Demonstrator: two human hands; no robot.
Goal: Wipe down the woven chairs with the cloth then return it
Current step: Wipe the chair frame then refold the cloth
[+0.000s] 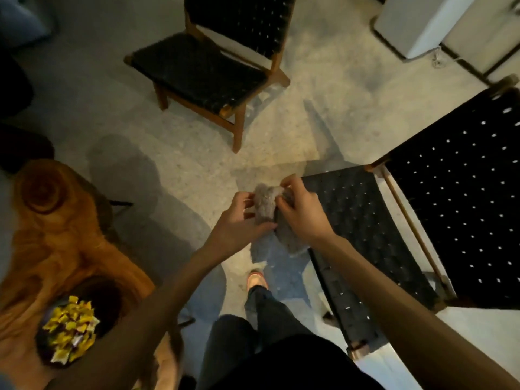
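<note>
Closest in, dark clothing blocked a good chunk of the bottom, and only one shoe (256, 280) poked out past the trouser leg. On the left, a wooden slab table (56, 235) ran off the frame edge, and the bowl of yellow wrapped sweets (69, 332) on it was partly tucked behind the left forearm.

A bit further out, the left hand (239, 213) and right hand (301, 213) both had their fingers curled into the grey cloth (266, 205). They pinched it between them in the air, just off the front corner of the near woven chair (365, 235). The cloth's lower end hung loose under the right wrist. Couldn't tell how it was folded, since the hands covered the middle.

That chair's back was cut off at the right edge, and the right forearm crossed its seat. A wide patch of bare floor (197, 164) lay between it and the far woven chair (197, 66), whose backrest was cropped at the top. A white unit (416, 23) in the top right corner was mostly out of frame.
</note>
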